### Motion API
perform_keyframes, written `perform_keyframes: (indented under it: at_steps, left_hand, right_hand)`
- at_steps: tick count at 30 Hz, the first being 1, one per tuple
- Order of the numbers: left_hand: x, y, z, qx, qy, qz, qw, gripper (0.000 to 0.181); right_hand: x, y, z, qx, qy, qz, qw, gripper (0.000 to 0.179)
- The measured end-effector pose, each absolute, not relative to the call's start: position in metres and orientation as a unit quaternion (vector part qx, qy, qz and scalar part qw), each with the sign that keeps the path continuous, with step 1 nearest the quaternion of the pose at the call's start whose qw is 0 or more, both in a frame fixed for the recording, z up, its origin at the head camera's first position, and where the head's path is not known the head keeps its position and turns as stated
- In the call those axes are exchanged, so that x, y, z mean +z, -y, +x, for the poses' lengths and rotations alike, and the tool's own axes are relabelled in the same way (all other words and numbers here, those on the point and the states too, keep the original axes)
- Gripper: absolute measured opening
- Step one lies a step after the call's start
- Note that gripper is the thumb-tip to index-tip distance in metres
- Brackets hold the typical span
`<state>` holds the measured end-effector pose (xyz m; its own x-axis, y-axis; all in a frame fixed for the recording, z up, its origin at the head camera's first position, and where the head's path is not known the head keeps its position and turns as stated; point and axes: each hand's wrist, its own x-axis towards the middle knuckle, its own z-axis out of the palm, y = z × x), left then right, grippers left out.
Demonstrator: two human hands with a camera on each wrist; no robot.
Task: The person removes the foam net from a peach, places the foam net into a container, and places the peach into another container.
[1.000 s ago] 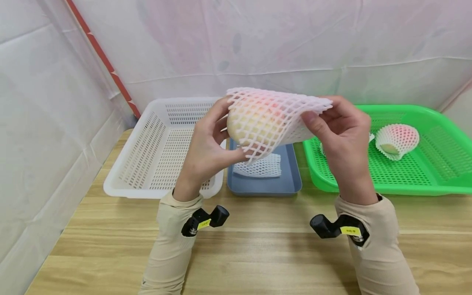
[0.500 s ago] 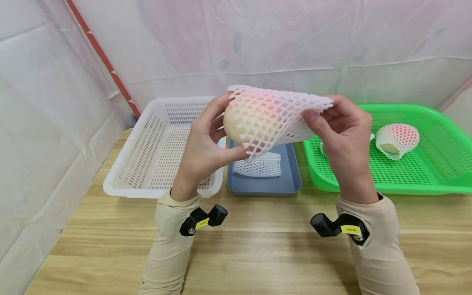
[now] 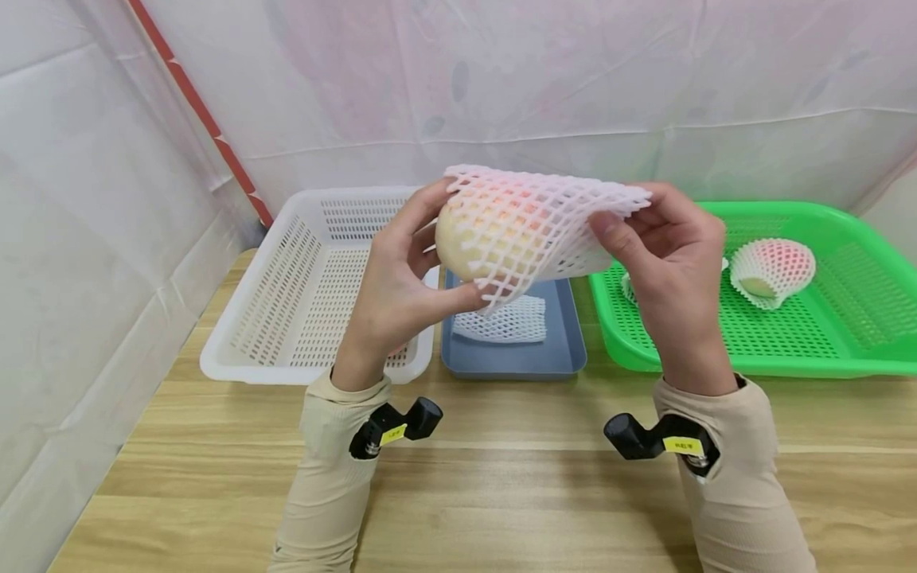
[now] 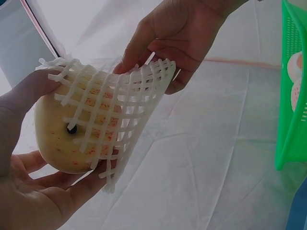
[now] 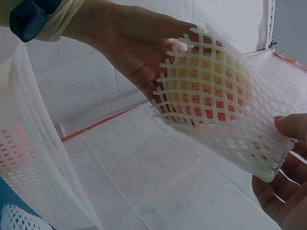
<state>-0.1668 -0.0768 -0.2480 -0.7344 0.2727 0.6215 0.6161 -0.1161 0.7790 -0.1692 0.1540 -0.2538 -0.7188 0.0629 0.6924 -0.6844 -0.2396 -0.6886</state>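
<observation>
My left hand (image 3: 394, 278) holds a round, apple-like fruit (image 3: 453, 247), yellow with red speckles and a dark spot at its bare end. A white foam net sleeve (image 3: 573, 215) covers much of the fruit, and my left fingers and thumb lie at the sleeve's left rim. At the right, my right hand (image 3: 677, 278) pinches the flattened free end of the sleeve between thumb and fingers. Both hands are raised above a grey-blue tray (image 3: 516, 368), where another foam net sleeve (image 3: 512, 322) lies flat. In the left wrist view the fruit's bare end (image 4: 53, 134) faces the camera.
To the left stands a white perforated basket (image 3: 251, 373); something reddish shows through its wall (image 5: 43, 158) in the right wrist view. On the right, a green basket (image 3: 795, 322) holds a netted fruit (image 3: 777, 267) and another netted item partly behind my right hand. White sheeting hangs behind.
The left hand has shifted slightly left with the fruit, and a little more of its bare end shows outside the sleeve. The right hand keeps its pinch almost in place.
</observation>
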Motion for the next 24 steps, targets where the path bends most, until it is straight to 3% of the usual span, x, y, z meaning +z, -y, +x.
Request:
perform_keyframes:
  at_steps: [24]
  left_hand:
    - [-0.2448, 0.0776, -0.1636, -0.678, 0.644, -0.330, 0.131, 0.084]
  right_hand:
    - [-0.2539, -0.1554, -0.1693, 0.737, 0.564, 0.272, 0.255, 0.019]
